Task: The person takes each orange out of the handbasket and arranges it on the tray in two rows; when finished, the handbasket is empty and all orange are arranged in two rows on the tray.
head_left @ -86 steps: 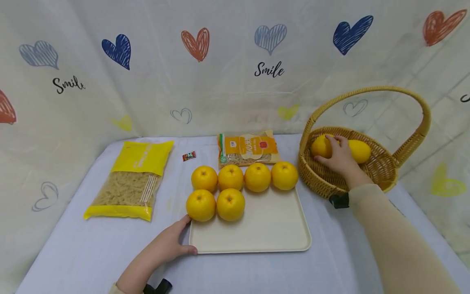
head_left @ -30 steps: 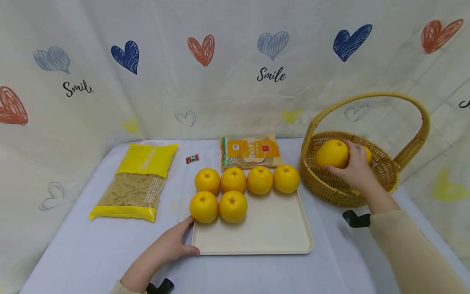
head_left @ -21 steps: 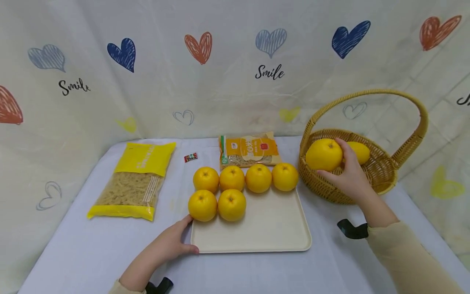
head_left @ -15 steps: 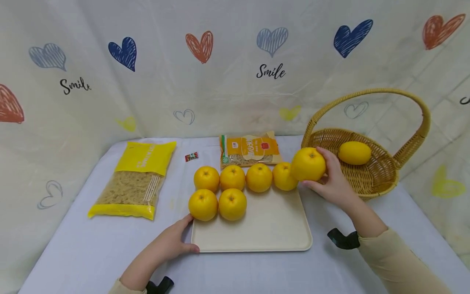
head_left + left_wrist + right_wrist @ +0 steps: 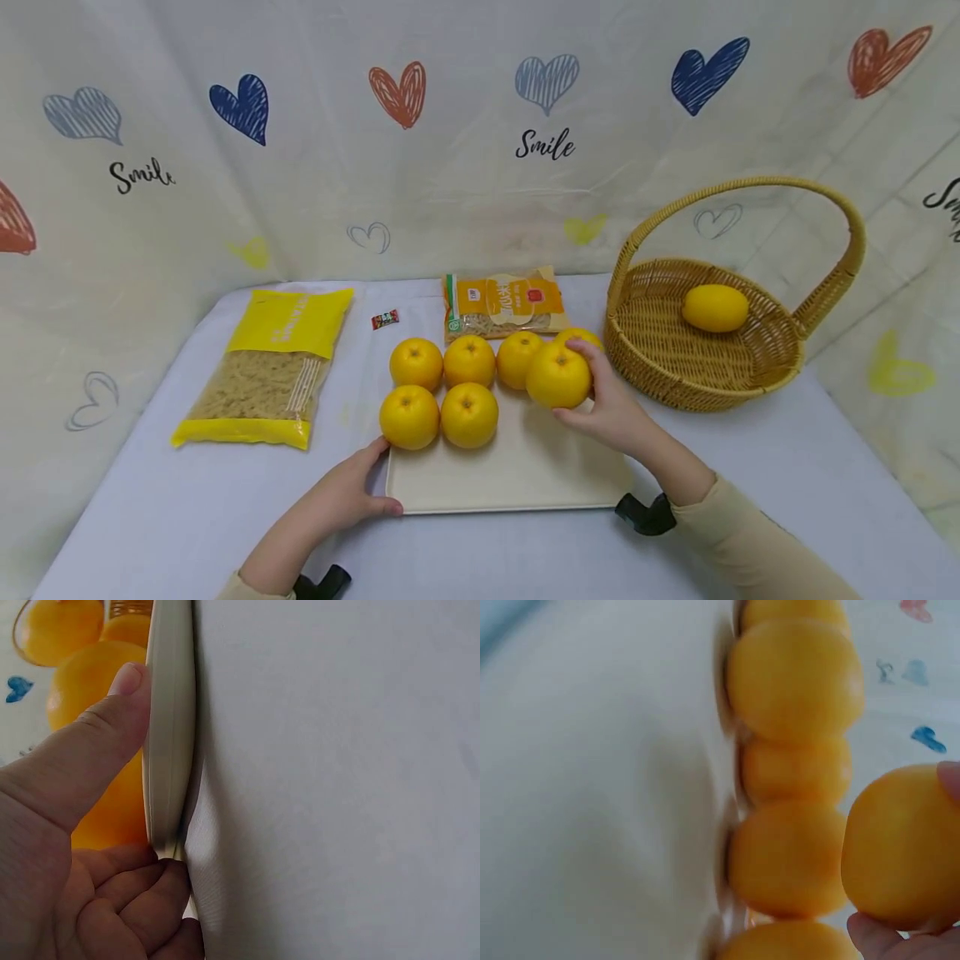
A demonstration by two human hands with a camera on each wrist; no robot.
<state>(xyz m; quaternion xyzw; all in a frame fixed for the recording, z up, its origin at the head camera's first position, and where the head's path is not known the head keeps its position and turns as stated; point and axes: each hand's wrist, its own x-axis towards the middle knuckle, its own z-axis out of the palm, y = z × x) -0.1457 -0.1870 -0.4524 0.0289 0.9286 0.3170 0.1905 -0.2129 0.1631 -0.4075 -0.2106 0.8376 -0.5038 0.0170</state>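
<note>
My right hand [image 5: 611, 408] holds an orange [image 5: 558, 377] above the cream tray [image 5: 510, 487], its thumb and fingers around the fruit's right side. In the right wrist view this orange [image 5: 904, 847] hangs apart from the row of oranges beyond. Several oranges stand in the tray's back row, such as the far-left one [image 5: 416, 364]; the rightmost is partly hidden. Two more, including the front-left orange [image 5: 409, 417], sit before them. My left hand [image 5: 348, 492] grips the tray's near-left corner; in the left wrist view the thumb and curled fingers hold the tray's rim [image 5: 169, 735].
A wicker basket [image 5: 667, 379] with a tall handle stands right of the tray, holding an oval yellow fruit [image 5: 716, 307]. At left lies a large yellow pasta bag [image 5: 266, 371]. Behind the tray are an orange-coloured food packet [image 5: 506, 302] and a small red wrapper [image 5: 386, 319].
My right hand has lifted the orange out of the basket and carried it left over the tray. The oval fruit stays in the basket. My left hand keeps its place at the tray corner.
</note>
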